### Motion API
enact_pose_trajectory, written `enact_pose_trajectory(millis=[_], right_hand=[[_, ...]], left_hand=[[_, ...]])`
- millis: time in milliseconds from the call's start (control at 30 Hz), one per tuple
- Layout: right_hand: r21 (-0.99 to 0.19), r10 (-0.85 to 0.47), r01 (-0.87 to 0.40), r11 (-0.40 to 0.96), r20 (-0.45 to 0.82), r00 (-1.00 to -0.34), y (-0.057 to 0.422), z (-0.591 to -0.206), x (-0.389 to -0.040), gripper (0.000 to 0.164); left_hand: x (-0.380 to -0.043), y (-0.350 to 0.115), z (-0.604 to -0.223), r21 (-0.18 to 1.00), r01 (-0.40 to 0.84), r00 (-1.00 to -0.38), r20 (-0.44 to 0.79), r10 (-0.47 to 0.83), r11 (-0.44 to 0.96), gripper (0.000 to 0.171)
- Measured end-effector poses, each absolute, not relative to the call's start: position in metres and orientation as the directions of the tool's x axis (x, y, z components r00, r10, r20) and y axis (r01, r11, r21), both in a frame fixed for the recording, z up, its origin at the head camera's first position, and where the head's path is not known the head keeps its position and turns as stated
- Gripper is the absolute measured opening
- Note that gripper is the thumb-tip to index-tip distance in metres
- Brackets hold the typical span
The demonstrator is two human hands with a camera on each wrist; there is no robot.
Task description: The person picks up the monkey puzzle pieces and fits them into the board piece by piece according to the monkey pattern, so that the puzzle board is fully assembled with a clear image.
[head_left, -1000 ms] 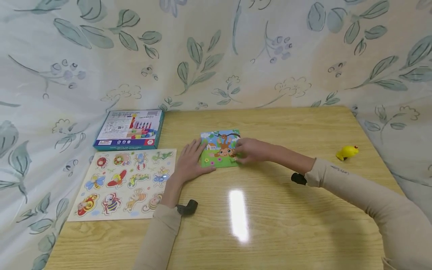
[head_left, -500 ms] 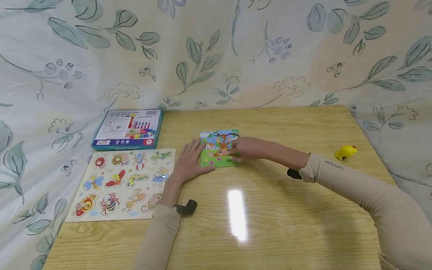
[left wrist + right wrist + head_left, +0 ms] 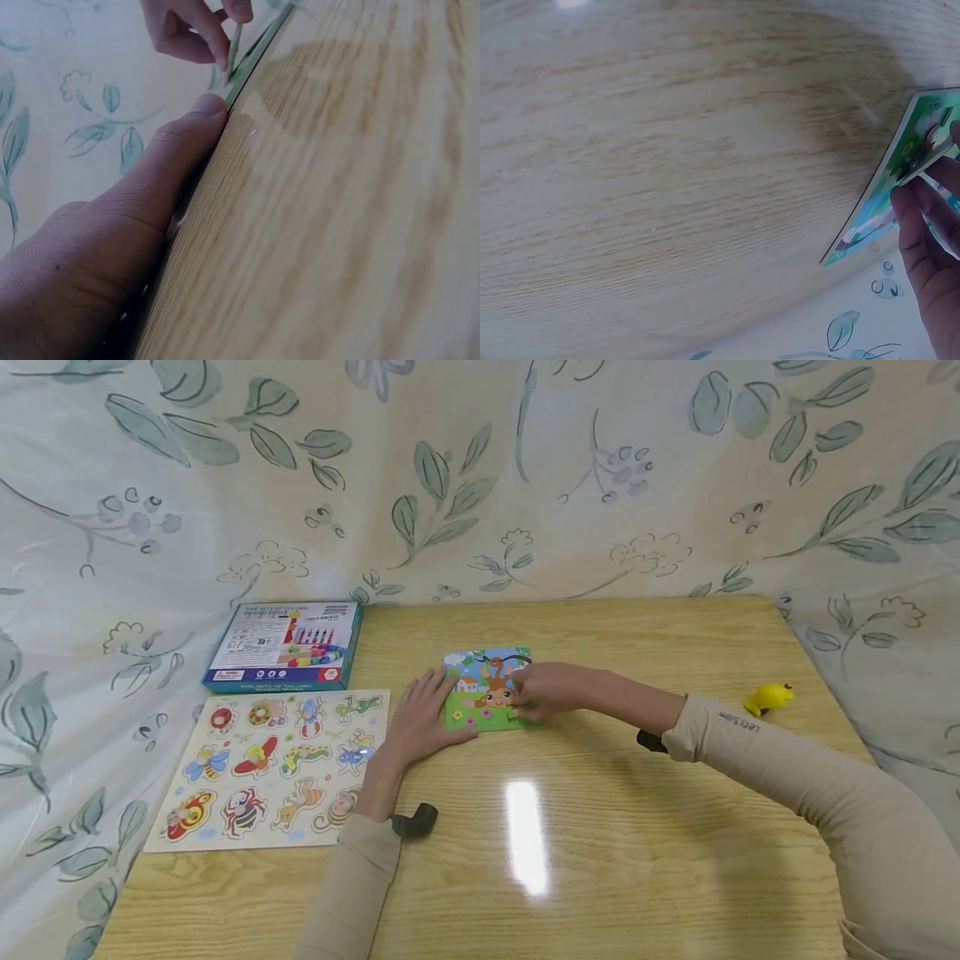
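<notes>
A small square picture puzzle (image 3: 468,703) with a hanging monkey lies at the middle of the table. My left hand (image 3: 422,720) rests flat along its left side with fingers extended; in the left wrist view the thumb (image 3: 169,154) touches the board's near edge. At the puzzle's right side, my right hand (image 3: 557,687) pinches a thin puzzle piece (image 3: 932,156) between thumb and fingers. That piece is tilted up from the board (image 3: 928,107) in the right wrist view. From the left wrist view, the same piece (image 3: 235,46) stands almost on edge. The right hand hides the puzzle's right part.
On the left lies a wooden insect puzzle board (image 3: 273,764), partly under my left forearm. Behind it sits a flat boxed bead set (image 3: 283,643). A yellow toy chick (image 3: 769,697) stands at the right. A floral cloth (image 3: 570,468) hangs behind the table (image 3: 637,877).
My right hand has moved slightly left over the puzzle, then stayed about there for the last half second. The left hand keeps its place.
</notes>
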State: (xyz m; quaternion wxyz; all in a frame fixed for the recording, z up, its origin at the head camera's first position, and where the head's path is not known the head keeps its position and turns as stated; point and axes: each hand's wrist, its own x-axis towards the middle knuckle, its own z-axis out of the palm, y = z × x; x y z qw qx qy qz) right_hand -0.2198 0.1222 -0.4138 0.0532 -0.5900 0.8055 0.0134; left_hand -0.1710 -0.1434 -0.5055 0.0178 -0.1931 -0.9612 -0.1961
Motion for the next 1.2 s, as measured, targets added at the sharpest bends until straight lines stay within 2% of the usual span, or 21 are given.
enact_pose_trajectory(millis=[200, 367, 633, 833, 1000, 1200], right_hand=[[-0.01, -0.939, -0.944, 0.33, -0.111, -0.327, 0.119, -0.413, -0.215, 0.013], [0.001, -0.932, -0.944, 0.331, -0.156, -0.327, 0.12, -0.411, -0.215, 0.018], [-0.094, -0.898, -0.912, 0.4, -0.242, -0.368, 0.124, -0.413, -0.219, 0.029], [-0.117, -0.904, -0.907, 0.404, -0.202, -0.376, 0.124, -0.413, -0.218, 0.026], [-0.155, -0.891, -0.889, 0.431, -0.227, -0.393, 0.123, -0.411, -0.22, 0.028], [-0.198, -0.904, -0.89, 0.411, -0.21, -0.371, 0.123, -0.412, -0.224, 0.02]], left_hand=[[-0.17, -0.143, -0.505, 0.369, 0.37, -0.928, 0.099, 0.36, 0.852, 0.104], [-0.171, -0.144, -0.507, 0.373, 0.373, -0.927, 0.101, 0.362, 0.85, 0.103], [-0.17, -0.144, -0.504, 0.391, 0.366, -0.928, 0.087, 0.362, 0.844, 0.103], [-0.173, -0.141, -0.495, 0.38, 0.359, -0.927, 0.037, 0.374, 0.852, 0.105], [-0.174, -0.141, -0.486, 0.333, 0.367, -0.919, -0.018, 0.395, 0.869, 0.105], [-0.174, -0.141, -0.476, 0.303, 0.392, -0.905, -0.041, 0.423, 0.868, 0.106]])
